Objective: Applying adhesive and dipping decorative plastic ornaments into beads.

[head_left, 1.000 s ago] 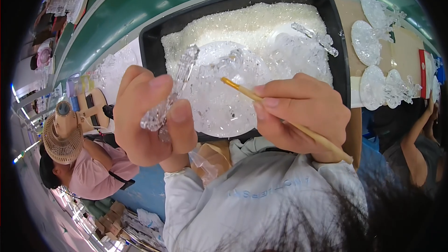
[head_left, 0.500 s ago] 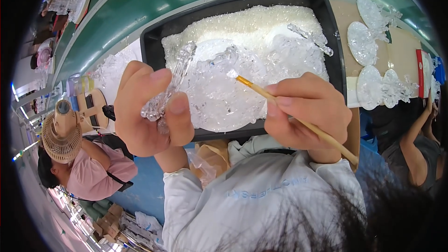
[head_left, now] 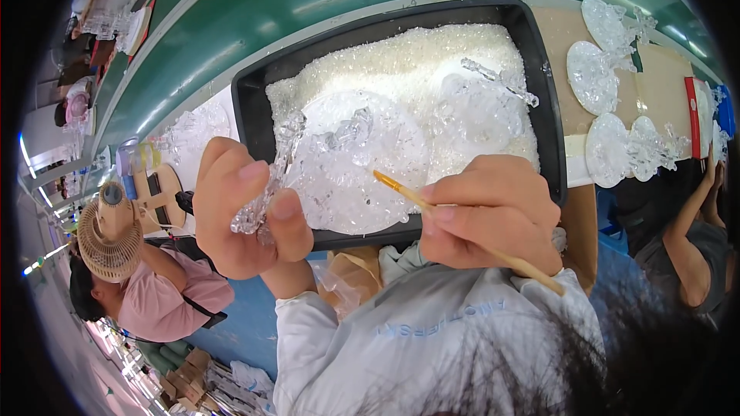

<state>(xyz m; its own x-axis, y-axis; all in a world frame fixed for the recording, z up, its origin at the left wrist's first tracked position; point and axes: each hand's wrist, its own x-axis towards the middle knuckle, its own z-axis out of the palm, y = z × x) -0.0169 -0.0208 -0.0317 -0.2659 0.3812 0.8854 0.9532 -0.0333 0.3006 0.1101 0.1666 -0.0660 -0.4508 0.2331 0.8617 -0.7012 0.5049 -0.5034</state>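
Observation:
My left hand (head_left: 250,212) is closed around the stem of a clear, glossy ornament (head_left: 290,142), fingers curled and thumb pressed against it. A large round clear disc (head_left: 351,204) with a knobbly clear figure on it lies beside that hand, over the tray; whether it joins the held stem I cannot tell. My right hand (head_left: 493,212) pinches a thin wooden-handled paintbrush (head_left: 397,187), its tip pointing up and left over the disc. The bristles are hard to make out against the white. Under both lies a black tray (head_left: 551,119) filled with sparkling white granules (head_left: 416,42).
Another clear ornament (head_left: 482,112) rests on the granules at right. Several clear disc ornaments (head_left: 593,77) stand on the brown board (head_left: 655,85) beyond the tray. At left are a beige fan (head_left: 110,223) and a person in pink (head_left: 166,293); another person's arm (head_left: 682,239) shows far right.
The brush has drawn back toward me, and its white tip no longer stands out. My left hand has lowered slightly with the ornament. The whole view has shifted a little.

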